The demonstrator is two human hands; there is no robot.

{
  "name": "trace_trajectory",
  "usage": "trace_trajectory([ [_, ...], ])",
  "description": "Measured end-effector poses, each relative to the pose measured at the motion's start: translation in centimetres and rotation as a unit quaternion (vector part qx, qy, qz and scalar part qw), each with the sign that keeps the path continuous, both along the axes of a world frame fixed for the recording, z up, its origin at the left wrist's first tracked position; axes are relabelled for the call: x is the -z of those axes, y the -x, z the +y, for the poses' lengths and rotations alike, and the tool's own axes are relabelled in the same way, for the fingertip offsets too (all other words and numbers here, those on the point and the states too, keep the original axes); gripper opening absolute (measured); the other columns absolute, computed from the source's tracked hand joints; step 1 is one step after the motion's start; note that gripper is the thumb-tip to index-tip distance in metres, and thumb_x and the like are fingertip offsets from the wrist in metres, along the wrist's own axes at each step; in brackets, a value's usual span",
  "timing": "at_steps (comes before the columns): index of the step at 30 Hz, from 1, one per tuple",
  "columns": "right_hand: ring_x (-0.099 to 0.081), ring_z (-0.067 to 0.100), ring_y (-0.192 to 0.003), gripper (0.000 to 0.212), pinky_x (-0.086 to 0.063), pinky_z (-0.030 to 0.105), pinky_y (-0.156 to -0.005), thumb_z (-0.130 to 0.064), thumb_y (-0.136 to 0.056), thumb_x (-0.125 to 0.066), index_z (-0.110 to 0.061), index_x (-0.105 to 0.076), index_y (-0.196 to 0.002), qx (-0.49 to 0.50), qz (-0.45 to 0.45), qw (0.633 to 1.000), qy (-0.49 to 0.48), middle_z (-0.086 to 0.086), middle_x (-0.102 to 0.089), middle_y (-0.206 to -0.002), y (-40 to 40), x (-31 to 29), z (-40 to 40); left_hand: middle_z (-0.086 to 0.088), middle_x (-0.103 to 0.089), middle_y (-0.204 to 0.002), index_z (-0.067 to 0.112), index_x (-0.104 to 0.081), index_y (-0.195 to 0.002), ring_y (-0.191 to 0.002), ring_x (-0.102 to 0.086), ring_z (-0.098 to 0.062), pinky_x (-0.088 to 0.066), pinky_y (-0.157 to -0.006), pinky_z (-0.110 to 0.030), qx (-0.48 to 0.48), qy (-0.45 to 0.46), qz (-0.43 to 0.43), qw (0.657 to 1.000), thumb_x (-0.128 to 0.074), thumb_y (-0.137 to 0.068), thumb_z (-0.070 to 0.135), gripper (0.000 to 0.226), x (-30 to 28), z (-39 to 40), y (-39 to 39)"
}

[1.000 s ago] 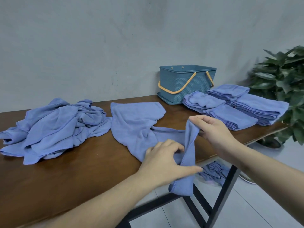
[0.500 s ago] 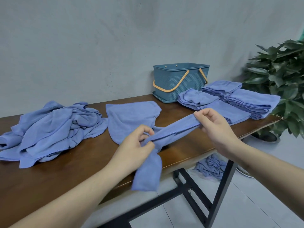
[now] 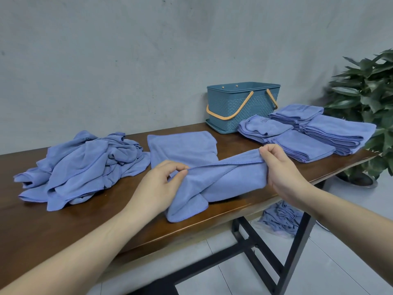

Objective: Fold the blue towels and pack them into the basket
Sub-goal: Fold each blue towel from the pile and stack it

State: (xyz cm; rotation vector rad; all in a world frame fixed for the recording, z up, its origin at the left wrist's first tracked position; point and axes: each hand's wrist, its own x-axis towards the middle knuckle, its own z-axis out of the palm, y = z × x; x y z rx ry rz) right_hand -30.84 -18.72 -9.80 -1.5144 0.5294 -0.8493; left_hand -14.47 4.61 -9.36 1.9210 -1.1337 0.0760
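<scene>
Since a moment ago the hands have drawn apart, stretching the towel's (image 3: 214, 177) hem taut over the table (image 3: 53, 226); the left hand (image 3: 157, 186) pinches one end, the right hand (image 3: 280, 169) grips the other; crumpled towels (image 3: 80, 167) lie left, folded stacks (image 3: 314, 135) and the basket (image 3: 242, 105) behind right.

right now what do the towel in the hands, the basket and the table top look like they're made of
Towel: soft matte cloth, probably microfibre; it drapes limply and has a stitched hem.
Basket: likely moulded plastic, teal with an embossed weave pattern and smooth orange handles.
Table top: dark brown wood or wood-look, with a slight sheen; the frame underneath looks like black metal.
</scene>
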Motion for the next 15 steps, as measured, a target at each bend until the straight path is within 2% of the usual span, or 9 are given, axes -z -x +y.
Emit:
trace_trajectory([
  [3, -0.052, 0.016, -0.084, 0.022, -0.042, 0.034, -0.074, -0.035, -0.105, -0.050, -0.029, -0.052, -0.084, 0.001, 0.007, 1.000, 0.025, -0.001, -0.056, -0.088, 0.2, -0.4, 0.1, 0.020, -0.068, -0.083, 0.037, -0.065, -0.095, -0.069, -0.058, 0.000, -0.041, -0.066, -0.012, -0.003, 0.047, 0.047, 0.998, -0.057, -0.100, 0.029, 0.013, -0.1, -0.2, -0.2],
  [5, -0.055, 0.013, -0.087, 0.018, -0.043, 0.033, -0.082, -0.032, -0.104, -0.053, -0.026, -0.053, -0.087, -0.007, 0.008, 0.999, 0.052, -0.003, -0.059, -0.090, 0.5, -0.8, 0.3, 0.011, -0.056, -0.057, 0.035, -0.064, -0.093, -0.049, -0.042, -0.010, -0.033, -0.051, -0.017, 0.005, 0.059, 0.089, 0.994, -0.056, -0.100, 0.030, 0.012, -0.2, -0.4, -0.2],
  [6, -0.056, 0.011, -0.086, 0.017, -0.043, 0.031, -0.083, -0.029, -0.104, -0.054, -0.023, -0.053, -0.088, -0.010, 0.012, 0.997, 0.070, -0.004, -0.060, -0.090, 0.6, -1.0, 0.3, 0.008, -0.045, -0.050, 0.033, -0.065, -0.092, -0.046, -0.031, -0.010, -0.027, -0.047, -0.018, 0.011, 0.063, 0.118, 0.991, -0.057, -0.100, 0.030, 0.011, -0.3, -0.5, -0.1],
  [9, -0.051, 0.004, -0.075, 0.018, -0.039, 0.026, -0.077, -0.027, -0.103, -0.056, -0.021, -0.052, -0.086, -0.002, 0.027, 0.994, 0.105, -0.008, -0.055, -0.082, 1.2, -1.2, 0.0, -0.001, -0.033, -0.057, 0.029, -0.071, -0.089, -0.056, -0.026, -0.018, -0.021, -0.049, -0.021, 0.043, 0.063, 0.189, 0.979, -0.065, -0.095, 0.033, 0.009, -0.7, 0.1, -0.1],
  [11, -0.049, 0.005, -0.075, 0.018, -0.037, 0.026, -0.077, -0.029, -0.102, -0.056, -0.021, -0.052, -0.086, 0.003, 0.037, 0.993, 0.109, -0.009, -0.052, -0.081, 1.8, -1.2, -0.5, -0.006, -0.033, -0.059, 0.033, -0.073, -0.092, -0.061, -0.026, -0.021, -0.023, -0.053, -0.024, 0.075, 0.030, 0.221, 0.972, -0.072, -0.089, 0.038, 0.006, -1.0, 0.8, -0.2],
  [12, -0.049, 0.006, -0.076, 0.018, -0.037, 0.027, -0.078, -0.029, -0.102, -0.056, -0.021, -0.052, -0.087, 0.005, 0.040, 0.993, 0.110, -0.008, -0.052, -0.082, 2.1, -1.2, -0.7, -0.005, -0.034, -0.057, 0.036, -0.073, -0.095, -0.059, -0.027, -0.021, -0.023, -0.053, -0.024, 0.095, -0.001, 0.227, 0.969, -0.076, -0.083, 0.041, 0.013, -1.0, 1.2, -0.5],
  [14, -0.048, 0.004, -0.075, 0.018, -0.036, 0.026, -0.077, -0.030, -0.102, -0.056, -0.020, -0.052, -0.088, 0.005, 0.049, 0.992, 0.118, -0.010, -0.051, -0.081, 2.7, -1.2, -1.0, -0.004, -0.049, -0.059, 0.037, -0.074, -0.097, -0.056, -0.041, -0.016, -0.032, -0.057, -0.020, 0.142, -0.091, 0.231, 0.958, -0.085, -0.068, 0.052, 0.034, -1.0, 1.9, -1.1],
  [15, -0.047, 0.001, -0.072, 0.018, -0.036, 0.025, -0.075, -0.029, -0.103, -0.056, -0.020, -0.052, -0.088, 0.002, 0.054, 0.991, 0.122, -0.010, -0.050, -0.080, 2.9, -1.2, -1.1, -0.004, -0.060, -0.067, 0.033, -0.075, -0.094, -0.062, -0.051, -0.014, -0.038, -0.064, -0.022, 0.159, -0.136, 0.224, 0.952, -0.090, -0.062, 0.054, 0.041, -1.0, 2.2, -1.4],
])
